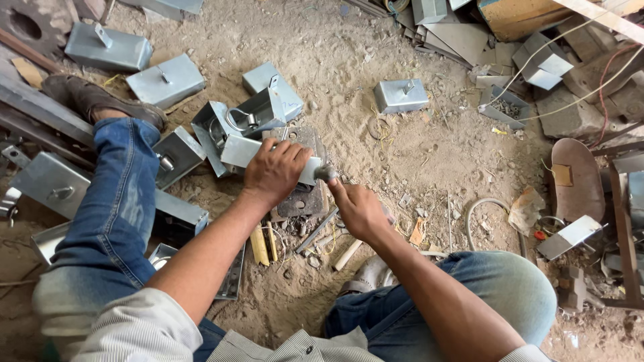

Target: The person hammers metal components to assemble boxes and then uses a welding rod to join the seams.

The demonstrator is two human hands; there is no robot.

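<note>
Fingers of the left hand [274, 171] curl down over a folded sheet-metal box [247, 151], pinning it against the dark steel block [302, 194] that lies on the sandy floor [429, 154]. The right hand [359, 209] is closed around the handle of a small hammer [327, 173], whose head sits right at the box's end, just beside the left knuckles. By the look of it, the step in hand is tapping or flattening an edge of the box on the block. The next stroke calls for a firm hold so the piece does not skid, and for the blow to land clear of the left fingertips, which are very near the hammer head.

Just beyond the hands stands an open metal box [241, 121] with a wire loop inside. More finished grey boxes [166, 80] lie scattered across the sand, some with small tabs on top. Short wooden sticks [259, 244] and scraps lie below the block, between the person's jeans-clad legs [114, 221].
</note>
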